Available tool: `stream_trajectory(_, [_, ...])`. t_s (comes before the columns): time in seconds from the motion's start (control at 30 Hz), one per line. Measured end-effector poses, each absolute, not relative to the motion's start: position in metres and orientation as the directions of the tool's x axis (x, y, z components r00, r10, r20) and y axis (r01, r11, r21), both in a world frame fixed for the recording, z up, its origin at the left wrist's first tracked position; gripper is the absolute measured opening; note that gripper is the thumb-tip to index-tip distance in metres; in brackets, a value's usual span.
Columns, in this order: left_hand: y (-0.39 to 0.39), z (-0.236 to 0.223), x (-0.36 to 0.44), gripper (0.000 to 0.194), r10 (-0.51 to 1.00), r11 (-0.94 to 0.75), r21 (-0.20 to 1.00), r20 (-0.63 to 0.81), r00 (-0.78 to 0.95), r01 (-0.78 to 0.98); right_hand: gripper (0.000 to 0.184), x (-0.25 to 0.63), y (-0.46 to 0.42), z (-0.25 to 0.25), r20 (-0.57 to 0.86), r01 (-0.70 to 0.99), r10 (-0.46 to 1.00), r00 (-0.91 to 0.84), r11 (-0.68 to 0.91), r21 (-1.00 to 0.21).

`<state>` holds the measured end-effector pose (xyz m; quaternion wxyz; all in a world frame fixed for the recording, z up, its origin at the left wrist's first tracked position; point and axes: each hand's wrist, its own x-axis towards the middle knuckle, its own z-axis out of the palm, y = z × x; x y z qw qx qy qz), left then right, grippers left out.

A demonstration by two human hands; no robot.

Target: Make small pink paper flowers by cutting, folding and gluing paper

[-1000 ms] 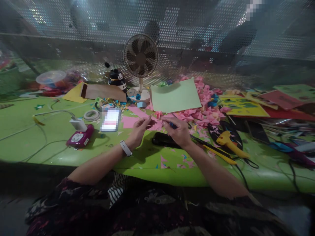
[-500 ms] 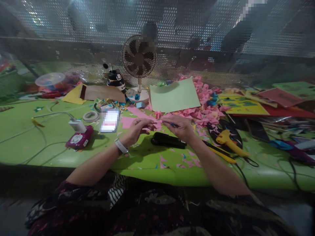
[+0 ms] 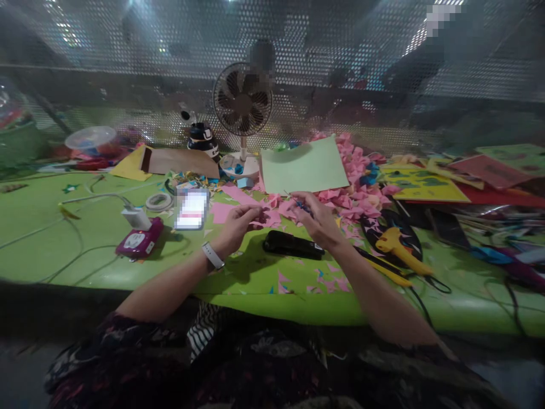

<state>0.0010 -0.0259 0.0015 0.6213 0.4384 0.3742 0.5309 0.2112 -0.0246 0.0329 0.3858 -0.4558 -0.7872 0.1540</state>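
Note:
Over the table's middle, my left hand [image 3: 238, 227], with a white band at the wrist, is closed in a pinch. A small piece of pink paper [image 3: 272, 217] shows at its fingertips, hard to separate from the scraps behind. My right hand [image 3: 319, 221] curls around small blue-handled scissors [image 3: 304, 208], their thin tip pointing up and left; the fingers partly cover them. Between and below the hands lies a black stapler [image 3: 293, 245]. Flat pink paper strips [image 3: 222, 213] lie just beyond my left hand.
A pile of folded pink paper pieces [image 3: 353, 193] and a pale green sheet [image 3: 304, 167] lie beyond the hands. Left are a lit phone [image 3: 191, 209], tape roll [image 3: 159, 201] and purple power adapter [image 3: 138, 241]. Right is a yellow glue gun [image 3: 400, 250]; a fan [image 3: 242, 105] stands behind.
My hands have drawn apart: the right one has lifted and turned, with the scissors' tip now upward. The left fingers have closed into a tighter pinch and moved slightly left.

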Motion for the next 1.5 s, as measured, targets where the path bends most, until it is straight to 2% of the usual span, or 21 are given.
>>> stream_trajectory(0.07, [-0.029, 0.003, 0.004, 0.028, 0.989, 0.066, 0.937, -0.016, 0.144, -0.343, 0.034, 0.205, -0.03, 0.031, 0.463, 0.605, 0.822, -0.333, 0.563, -0.564])
stream_trajectory(0.2, [-0.035, 0.004, 0.008, 0.024, 0.991, 0.021, 0.935, 0.028, 0.134, -0.354, 0.035, 0.192, -0.036, 0.019, 0.482, 0.658, 0.77, -0.417, 0.622, -0.425])
stream_trajectory(0.37, [-0.036, -0.001, 0.011, 0.027, 0.986, -0.031, 0.945, 0.082, 0.145, -0.325, 0.043, 0.189, -0.033, 0.011, 0.441, 0.714, 0.794, -0.418, 0.587, -0.382])
stream_trajectory(0.6, [-0.033, -0.004, 0.011, 0.031, 0.975, -0.076, 0.944, 0.138, 0.173, -0.321, 0.046, 0.192, -0.03, 0.013, 0.442, 0.684, 0.797, -0.412, 0.591, -0.428])
stream_trajectory(0.83, [-0.032, -0.006, 0.008, 0.025, 0.975, -0.108, 0.951, 0.159, 0.158, -0.289, 0.04, 0.193, -0.034, 0.025, 0.364, 0.533, 0.803, -0.472, 0.588, -0.608])
stream_trajectory(0.93, [-0.032, -0.009, 0.008, 0.024, 0.969, -0.133, 0.954, 0.182, 0.168, -0.27, 0.039, 0.194, -0.034, 0.026, 0.334, 0.511, 0.814, -0.476, 0.565, -0.648])
stream_trajectory(1.17, [-0.033, -0.008, 0.008, 0.024, 0.965, -0.166, 0.954, 0.208, 0.157, -0.249, 0.032, 0.193, -0.034, 0.025, 0.307, 0.496, 0.821, -0.482, 0.544, -0.677])
stream_trajectory(1.5, [-0.031, -0.014, 0.009, 0.02, 0.966, -0.116, 0.944, 0.179, 0.184, -0.309, 0.03, 0.194, -0.034, 0.024, 0.314, 0.464, 0.809, -0.497, 0.554, -0.692])
